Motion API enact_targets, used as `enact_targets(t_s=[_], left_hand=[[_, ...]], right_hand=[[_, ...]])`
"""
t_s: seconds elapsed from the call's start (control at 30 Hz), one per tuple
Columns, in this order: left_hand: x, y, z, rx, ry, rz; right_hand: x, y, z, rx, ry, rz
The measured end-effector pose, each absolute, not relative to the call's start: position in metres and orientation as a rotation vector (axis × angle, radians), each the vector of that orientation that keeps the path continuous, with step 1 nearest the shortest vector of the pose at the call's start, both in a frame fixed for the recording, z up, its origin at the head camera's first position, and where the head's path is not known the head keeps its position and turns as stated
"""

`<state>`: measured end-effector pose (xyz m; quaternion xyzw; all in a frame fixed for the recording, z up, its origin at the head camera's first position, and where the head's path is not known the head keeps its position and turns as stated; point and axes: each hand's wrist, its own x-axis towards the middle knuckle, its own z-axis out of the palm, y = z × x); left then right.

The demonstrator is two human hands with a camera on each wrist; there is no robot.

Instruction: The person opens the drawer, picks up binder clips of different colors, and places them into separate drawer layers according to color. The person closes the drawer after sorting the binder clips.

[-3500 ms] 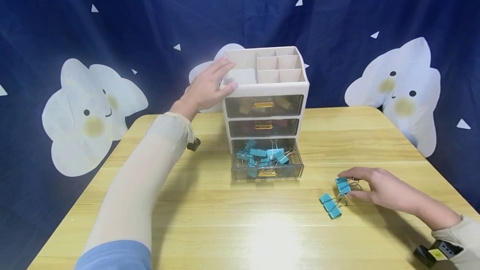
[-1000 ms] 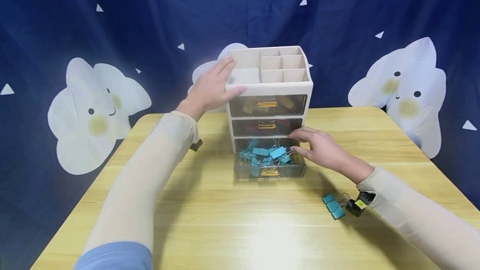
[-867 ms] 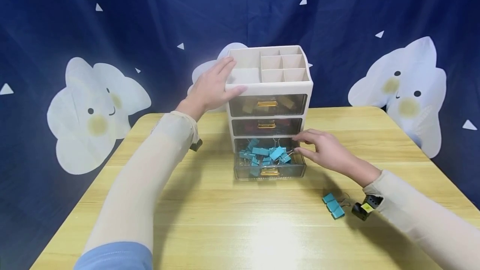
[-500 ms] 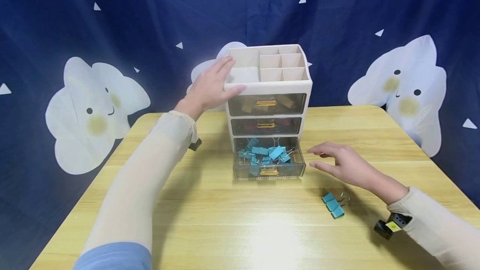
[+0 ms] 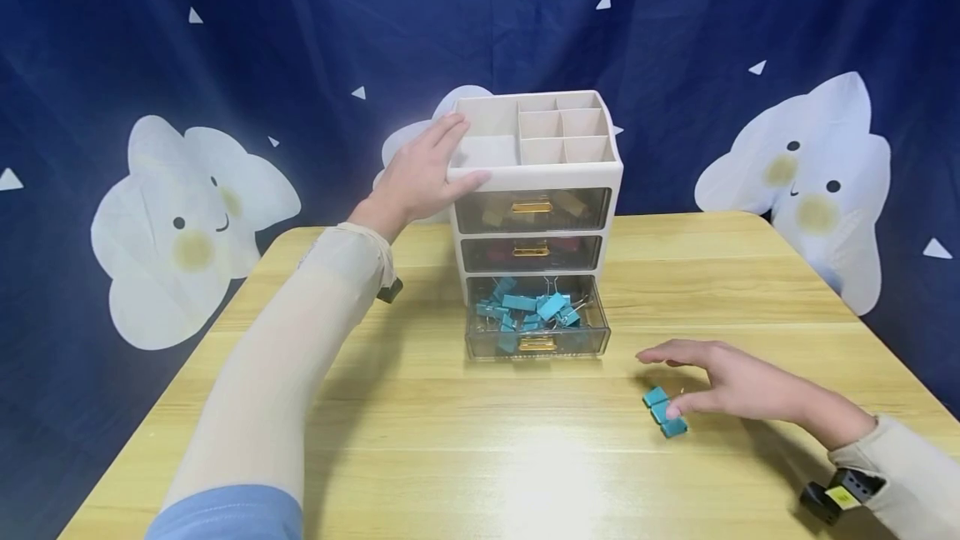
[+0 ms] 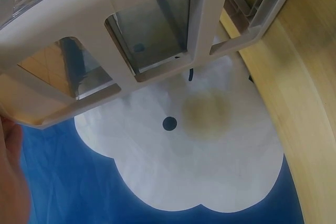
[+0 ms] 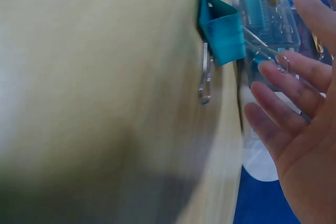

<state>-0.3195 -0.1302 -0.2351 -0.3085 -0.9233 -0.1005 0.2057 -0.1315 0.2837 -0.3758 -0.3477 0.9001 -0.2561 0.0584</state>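
My left hand rests on the top left corner of a white drawer organizer, with extended fingers over the side rim and thumb along the front. Only part of this hand shows in the left wrist view. The bottom drawer is pulled out and holds several teal binder clips. At the right, my right hand hovers with spread fingers over a small row of teal binder clips on the table. In the right wrist view, a teal clip with wire handles lies beside the spread fingers.
Two upper smoky drawers are closed, with tan and reddish things dimly visible inside. The organizer's top tray has divided compartments. Everything stands on a wooden table before a blue curtain with cloud figures.
My right hand gripped a teal clip on the table, went to the open drawer, then came back right to the remaining clips. That clip is gone from the table. My left hand stayed.
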Motion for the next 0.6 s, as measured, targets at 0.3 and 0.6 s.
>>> enact_targets(t_s=[0.3, 0.6], left_hand=[[-0.318, -0.130, -0.234, -0.867, -2.571, -0.290], [-0.318, -0.129, -0.234, -0.851, -2.584, -0.286]], right_hand=[[-0.121, 0.293, -0.389, -1.174, 2.560, -0.902], [-0.121, 0.294, -0.398, -1.193, 2.596, -0.881]])
